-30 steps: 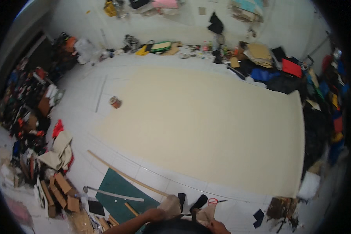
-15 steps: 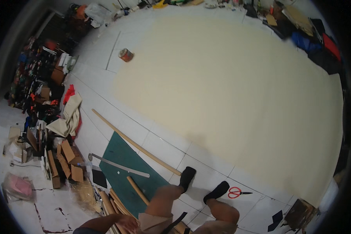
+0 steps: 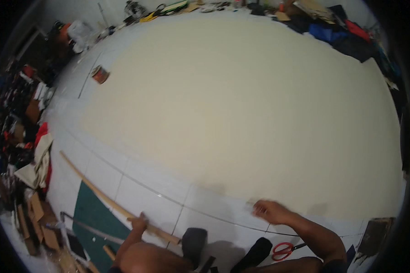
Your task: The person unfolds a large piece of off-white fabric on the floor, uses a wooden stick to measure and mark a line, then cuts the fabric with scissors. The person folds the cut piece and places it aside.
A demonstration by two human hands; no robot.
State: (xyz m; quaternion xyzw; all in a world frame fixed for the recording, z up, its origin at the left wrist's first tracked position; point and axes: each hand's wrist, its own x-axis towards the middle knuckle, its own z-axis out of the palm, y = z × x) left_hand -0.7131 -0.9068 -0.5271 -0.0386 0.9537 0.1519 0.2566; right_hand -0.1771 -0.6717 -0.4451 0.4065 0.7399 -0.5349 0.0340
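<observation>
My left hand (image 3: 139, 222) grips a long light wooden pole (image 3: 105, 199) near its closer end, with fingers on both sides of it. The pole lies slanting across the white tiles and over the edge of a green cutting mat (image 3: 91, 216). My right hand (image 3: 272, 212) hovers by the near edge of a wide cream sheet (image 3: 232, 118) spread over the floor. Its fingers are bent but smeared by motion, so whether they hold anything is unclear. Red-handled scissors (image 3: 283, 251) lie on the tiles below my right forearm.
My feet in dark socks (image 3: 195, 243) stand between my hands. A curved metal ruler (image 3: 95, 231) crosses the mat. A rusty tin (image 3: 99, 74) stands by the sheet's far left corner. Cardboard pieces (image 3: 43, 218) and clutter line the left; a worn wooden block (image 3: 374, 235) sits at right.
My left hand has come forward from my lap side onto the pole. My right hand has come into view, reaching over the sheet's near edge. The whole view has shifted with my head.
</observation>
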